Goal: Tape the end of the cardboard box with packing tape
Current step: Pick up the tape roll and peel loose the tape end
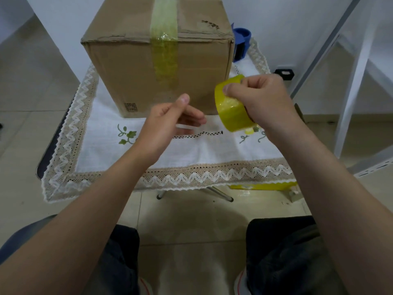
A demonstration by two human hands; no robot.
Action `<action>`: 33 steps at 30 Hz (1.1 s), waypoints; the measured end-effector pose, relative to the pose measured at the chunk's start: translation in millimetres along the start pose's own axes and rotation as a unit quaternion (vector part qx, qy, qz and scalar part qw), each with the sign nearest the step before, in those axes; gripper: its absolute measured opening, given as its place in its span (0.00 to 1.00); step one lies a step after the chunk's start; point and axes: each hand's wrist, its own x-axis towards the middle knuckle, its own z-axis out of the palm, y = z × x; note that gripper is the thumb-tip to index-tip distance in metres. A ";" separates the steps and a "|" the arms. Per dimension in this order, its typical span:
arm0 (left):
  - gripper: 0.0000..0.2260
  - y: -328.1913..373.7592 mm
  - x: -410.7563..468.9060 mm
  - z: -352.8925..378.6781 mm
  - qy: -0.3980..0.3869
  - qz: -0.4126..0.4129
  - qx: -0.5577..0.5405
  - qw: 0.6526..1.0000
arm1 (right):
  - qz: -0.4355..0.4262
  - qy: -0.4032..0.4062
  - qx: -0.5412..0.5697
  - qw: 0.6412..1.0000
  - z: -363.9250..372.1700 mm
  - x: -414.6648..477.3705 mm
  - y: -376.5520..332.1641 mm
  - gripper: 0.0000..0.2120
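A brown cardboard box (127, 77) stands on the small table, its top seam and front face crossed by a strip of yellowish tape (164, 54). My right hand (265, 101) grips a yellow roll of packing tape (231, 107) to the right of the box's front face, thumb pressed on the roll's outer surface. My left hand (168, 122) hovers in front of the box, empty, with fingers loosely spread toward the roll. The two hands are a short gap apart.
A white lace-edged cloth (191, 154) covers the table. A blue tape dispenser (241, 43) sits behind the box's right side. A yellow strip (263, 185) hangs below the cloth's front right edge. White shelf frames (353, 81) stand at right; my knees are below.
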 end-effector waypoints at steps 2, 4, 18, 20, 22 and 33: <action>0.22 0.2 6.2 1.4 0.031 -0.005 0.000 1.000 | -0.051 0.036 -0.053 0.997 -8.1 4.4 2.9 0.18; 0.23 0.3 12.4 3.8 0.054 -0.006 -0.007 0.998 | -0.072 0.067 -0.123 0.988 -17.7 12.6 10.5 0.18; 0.23 -3.6 34.0 17.4 0.079 0.008 0.041 0.996 | -0.063 0.083 -0.474 0.874 -20.4 54.1 73.7 0.07; 0.23 -3.6 33.6 16.3 0.077 0.009 0.048 0.996 | -0.039 0.071 -0.477 0.875 -16.9 53.6 74.4 0.05; 0.23 -3.0 33.0 14.7 0.080 0.008 0.050 0.996 | -0.045 0.064 -0.470 0.879 -15.1 53.2 70.8 0.14; 0.23 0.0 30.3 12.9 0.071 0.016 0.056 0.996 | -0.044 -0.094 -0.455 0.884 3.8 29.9 59.7 0.15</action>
